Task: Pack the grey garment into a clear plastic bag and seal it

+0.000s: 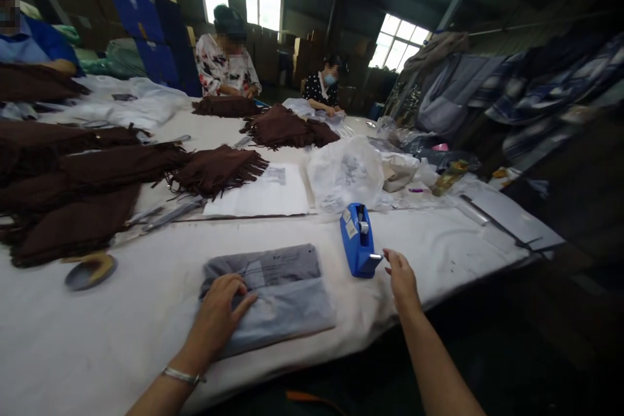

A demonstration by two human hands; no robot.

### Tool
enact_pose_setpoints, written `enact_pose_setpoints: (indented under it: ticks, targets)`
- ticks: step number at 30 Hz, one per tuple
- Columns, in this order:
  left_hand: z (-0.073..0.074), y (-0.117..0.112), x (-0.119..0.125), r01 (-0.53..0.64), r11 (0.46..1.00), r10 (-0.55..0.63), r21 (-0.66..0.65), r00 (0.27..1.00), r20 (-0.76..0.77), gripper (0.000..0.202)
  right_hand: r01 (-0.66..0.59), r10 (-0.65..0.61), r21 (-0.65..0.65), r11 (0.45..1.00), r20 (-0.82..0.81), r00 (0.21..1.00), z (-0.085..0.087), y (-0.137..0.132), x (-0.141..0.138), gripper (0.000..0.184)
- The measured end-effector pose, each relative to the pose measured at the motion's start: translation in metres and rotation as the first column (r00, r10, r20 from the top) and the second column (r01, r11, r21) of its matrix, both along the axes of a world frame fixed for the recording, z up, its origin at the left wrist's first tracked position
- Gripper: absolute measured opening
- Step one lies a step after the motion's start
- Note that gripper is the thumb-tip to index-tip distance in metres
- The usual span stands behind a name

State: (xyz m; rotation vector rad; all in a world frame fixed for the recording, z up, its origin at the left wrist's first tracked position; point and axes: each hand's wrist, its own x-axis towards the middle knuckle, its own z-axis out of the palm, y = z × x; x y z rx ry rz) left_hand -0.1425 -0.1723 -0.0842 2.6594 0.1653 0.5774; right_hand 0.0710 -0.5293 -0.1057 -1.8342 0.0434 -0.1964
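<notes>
A clear plastic bag with folded grey cloth inside (287, 302) lies flat near the table's front edge. On its left part rests my left hand (221, 309), thumb and fingers spread over the plastic, a bracelet at the wrist. To the right of the bag stands a blue tape dispenser (351, 244) with a roll of tape in it. My right hand (402, 279) is just right of the dispenser's cutting end, its fingertips slightly apart and pointing toward it. Between those fingertips and the cutter I can make out no tape.
Brown fringed scarves (214, 169) lie in piles at the left and middle. A tape roll (91, 271) is on the left. Behind the dispenser are a white sheet (263, 192) and a crumpled plastic bag (346, 172). Several people work across the table; grey and plaid cloth hangs right.
</notes>
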Motion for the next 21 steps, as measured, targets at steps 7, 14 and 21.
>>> enact_pose_setpoints:
  ticks: [7,14,21]
  targets:
    - [0.003,-0.002,-0.001,-0.019,1.0,0.019,0.021,1.0,-0.001,0.028,-0.045,0.044,0.018,0.999,0.021,0.999,-0.008,0.014,-0.013,0.04]
    - [0.001,0.0,-0.002,-0.012,1.0,0.012,0.012,1.0,-0.008,0.028,0.061,-0.058,-0.046,0.997,0.072,0.996,-0.013,-0.004,-0.016,0.041]
    - [0.001,-0.001,-0.003,-0.032,0.999,0.032,0.006,0.999,-0.01,0.022,-0.065,0.065,0.005,0.998,0.107,0.992,0.008,0.018,-0.014,0.059]
